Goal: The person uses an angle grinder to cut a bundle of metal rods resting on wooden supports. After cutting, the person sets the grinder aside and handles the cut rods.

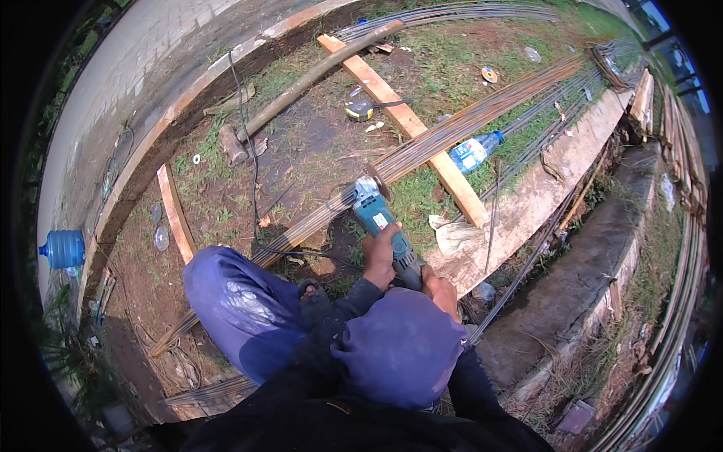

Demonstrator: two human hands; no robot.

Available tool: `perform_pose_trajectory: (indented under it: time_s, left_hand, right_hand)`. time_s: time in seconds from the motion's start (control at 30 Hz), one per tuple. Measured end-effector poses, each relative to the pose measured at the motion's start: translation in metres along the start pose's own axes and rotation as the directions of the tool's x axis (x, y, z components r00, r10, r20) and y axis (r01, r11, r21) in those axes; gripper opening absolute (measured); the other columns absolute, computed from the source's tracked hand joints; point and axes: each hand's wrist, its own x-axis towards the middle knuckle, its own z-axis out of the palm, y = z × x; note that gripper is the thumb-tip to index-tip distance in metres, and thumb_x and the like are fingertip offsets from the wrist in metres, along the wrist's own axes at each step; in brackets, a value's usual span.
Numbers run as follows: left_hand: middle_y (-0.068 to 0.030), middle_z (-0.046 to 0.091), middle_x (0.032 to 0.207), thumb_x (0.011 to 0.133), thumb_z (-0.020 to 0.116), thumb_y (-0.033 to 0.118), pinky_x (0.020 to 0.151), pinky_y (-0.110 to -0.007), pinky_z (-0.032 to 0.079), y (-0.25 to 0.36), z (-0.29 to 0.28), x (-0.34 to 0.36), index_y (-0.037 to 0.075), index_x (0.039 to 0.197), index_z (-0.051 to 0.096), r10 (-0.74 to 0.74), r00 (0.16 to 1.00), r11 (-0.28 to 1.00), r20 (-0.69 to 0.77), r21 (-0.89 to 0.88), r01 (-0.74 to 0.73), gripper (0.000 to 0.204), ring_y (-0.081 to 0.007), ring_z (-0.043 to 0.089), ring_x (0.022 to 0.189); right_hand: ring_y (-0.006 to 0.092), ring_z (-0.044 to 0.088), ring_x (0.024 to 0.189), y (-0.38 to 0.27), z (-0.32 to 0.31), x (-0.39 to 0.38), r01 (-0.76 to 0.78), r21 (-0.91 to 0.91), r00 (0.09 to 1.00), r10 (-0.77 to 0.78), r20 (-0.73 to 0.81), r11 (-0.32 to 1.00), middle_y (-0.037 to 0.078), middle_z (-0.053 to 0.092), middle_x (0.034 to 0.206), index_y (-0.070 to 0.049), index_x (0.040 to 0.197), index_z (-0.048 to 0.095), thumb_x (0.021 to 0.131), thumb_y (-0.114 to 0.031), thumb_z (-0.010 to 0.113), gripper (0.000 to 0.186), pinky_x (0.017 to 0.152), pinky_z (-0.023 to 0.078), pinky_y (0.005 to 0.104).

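Observation:
Both my hands are closed around a teal angle grinder (382, 226). My left hand (380, 255) wraps its body near the middle. My right hand (440, 290) grips the rear end, close to my knee. The cutting disc (379, 181) at the grinder's head is at the bundle of steel rebar (429, 147); whether it touches the bars I cannot tell. That bundle runs diagonally from lower left to upper right and crosses a wooden beam (456, 188). A black cord (320, 258) lies on the ground to the left of the grinder.
A hammer (236, 145) with a long wooden handle rests partly on the beam. Nearby are a yellow-black tape measure (359, 110), a water bottle (476, 151) and a loose disc (489, 74). A wooden board (520, 211) borders a concrete ditch (580, 241) at right. A blue water jug (63, 249) stands far left.

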Motion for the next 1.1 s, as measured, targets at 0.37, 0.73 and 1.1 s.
perform_pose_trajectory:
  time_s: [0.37,0.73,1.1]
  left_hand:
    - [-0.0016,0.062,0.076,0.083,0.076,0.02,0.058,-0.033,0.05,0.007,0.0,-0.002,0.005,0.094,0.064,0.017,1.0,1.0,0.026,-0.007,-0.016,0.022,-0.0144,0.062,0.062]
    - [-0.0076,0.064,0.076,0.087,0.071,0.023,0.055,-0.037,0.052,0.011,0.002,0.0,0.002,0.097,0.063,0.048,0.999,0.998,0.025,0.029,-0.049,0.025,-0.0199,0.063,0.06]
    - [-0.0025,0.063,0.078,0.083,0.075,0.021,0.059,-0.034,0.05,0.014,0.001,0.006,0.003,0.096,0.066,-0.001,1.0,1.0,0.009,-0.011,0.001,0.024,-0.015,0.062,0.063]
  right_hand:
    - [0.0517,0.066,0.075,-0.01,-0.003,0.002,-0.016,-0.008,1.0,0.016,-0.008,1.0,0.03,0.065,0.072,-0.004,0.105,0.056,0.083,-0.025,0.067,0.033,0.069,0.05,0.0587]
    - [0.0477,0.068,0.07,-0.007,0.002,0.006,0.041,-0.032,0.996,-0.043,-0.074,0.999,0.027,0.066,0.068,-0.001,0.099,0.054,0.074,-0.026,0.082,0.045,0.063,0.054,0.054]
    - [0.0493,0.068,0.072,-0.008,-0.001,0.011,0.05,0.028,0.999,-0.049,-0.015,0.998,0.028,0.066,0.072,-0.001,0.106,0.057,0.076,-0.02,0.079,0.042,0.063,0.052,0.0552]
